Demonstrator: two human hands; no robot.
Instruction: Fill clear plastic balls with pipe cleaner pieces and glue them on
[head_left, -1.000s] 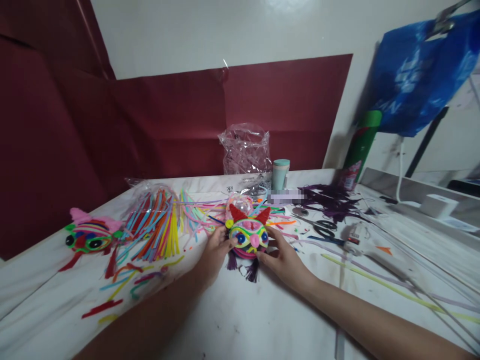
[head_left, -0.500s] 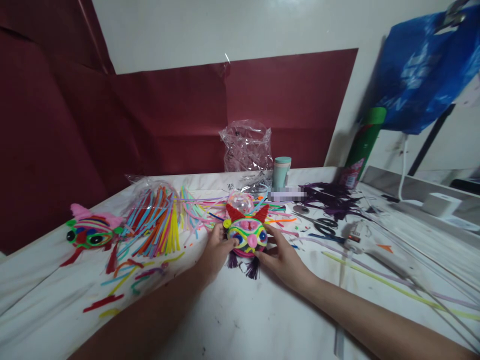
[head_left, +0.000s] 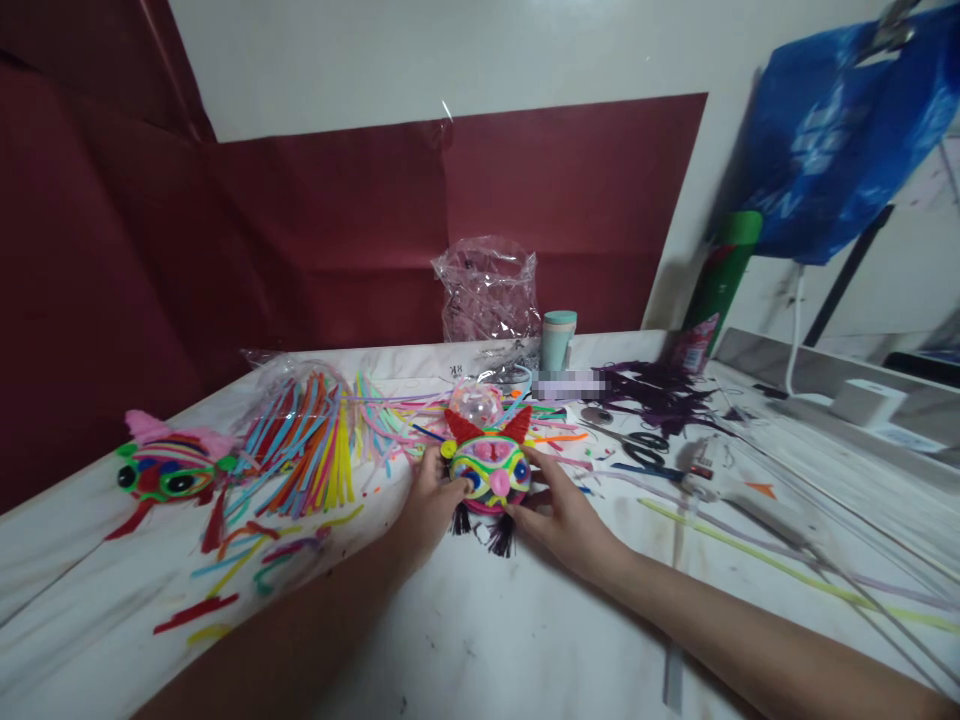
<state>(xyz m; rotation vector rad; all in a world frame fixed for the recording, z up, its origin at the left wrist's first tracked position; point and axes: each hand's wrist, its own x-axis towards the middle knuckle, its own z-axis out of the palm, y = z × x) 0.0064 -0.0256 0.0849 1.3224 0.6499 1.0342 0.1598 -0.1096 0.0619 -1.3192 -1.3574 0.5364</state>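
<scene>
- Craft figure (head_left: 490, 478): located at the centre of the surface (head_left: 480, 640), held between both hands, its face turned toward the wearer. Whether its base rested on the surface could not be determined.
- Fittings on the craft figure: two red ears (head_left: 514, 424) pointed upward; dark tassels (head_left: 501, 540) hung below.
- Left hand (head_left: 429, 508): grip closed around the left side of the craft figure, thumb laid on the front beside the eye.
- Right hand (head_left: 564, 512): grip closed on the opposite side, fingers at the edge and thumb near the lower rim.
- Clear ball (head_left: 476, 402): positioned directly behind the ears.
- Left area: a second figure (head_left: 174, 472) lay beside a bundle of coloured strips (head_left: 319, 445).
- Right area: scissors (head_left: 646, 450) lay near a white glue gun (head_left: 765, 518); purple strands (head_left: 652, 393) were heaped behind them.
</scene>
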